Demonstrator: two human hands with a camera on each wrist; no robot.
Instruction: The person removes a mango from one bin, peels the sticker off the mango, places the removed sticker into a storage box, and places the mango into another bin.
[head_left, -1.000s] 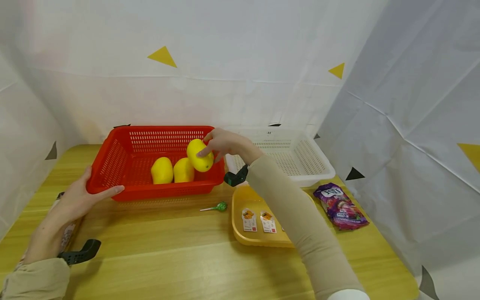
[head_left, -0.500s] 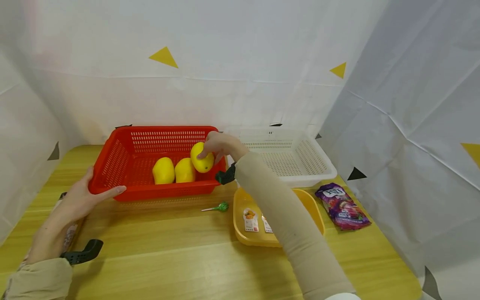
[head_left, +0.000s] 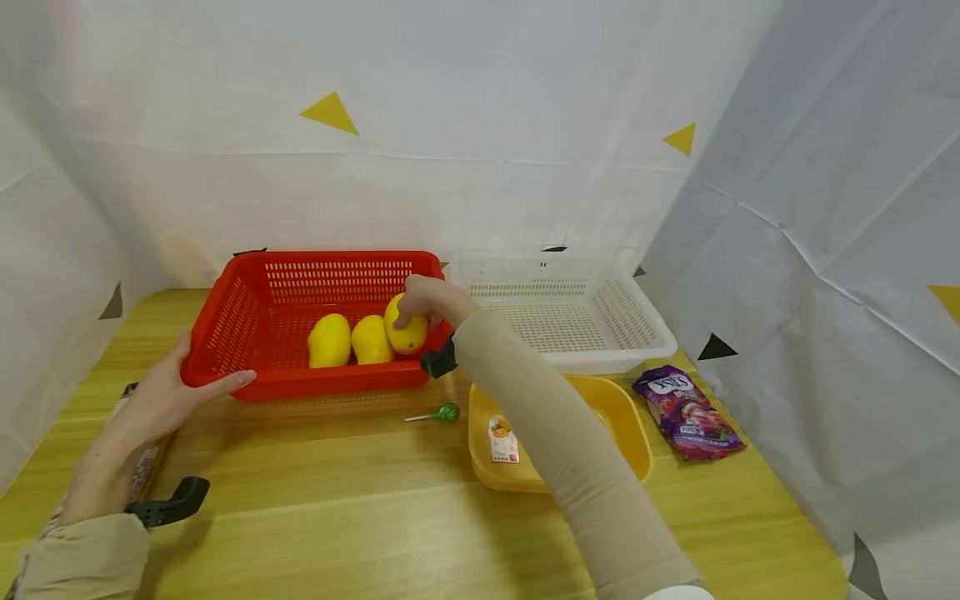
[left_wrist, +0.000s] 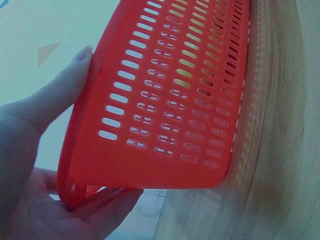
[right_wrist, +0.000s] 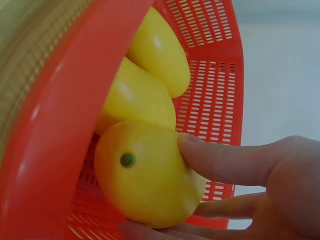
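Note:
My right hand (head_left: 431, 298) holds a yellow mango (head_left: 407, 335) at the right end of the red plastic basket (head_left: 315, 384). In the right wrist view, the thumb (right_wrist: 225, 159) lies on one side of the held mango (right_wrist: 150, 175) and the fingers curl under the other. Two more mangoes, one in the middle (head_left: 371, 340) and one to its left (head_left: 329, 341), lie side by side along the basket's front wall. The held mango touches the middle one. My left hand (head_left: 161, 398) grips the basket's front left corner, thumb along the rim, fingers partly hidden.
Right of the red basket stands a white basket (head_left: 600, 364). In front are a yellow tray (head_left: 633, 433) with a mango-picture label (head_left: 502, 439), a green lollipop (head_left: 447, 412) and a purple candy bag (head_left: 687, 414). A long packet (head_left: 142, 475) lies partly under the left arm.
My right hand has lowered the mango into the red basket, down beside the other two. The left hand keeps its grip on the basket's corner.

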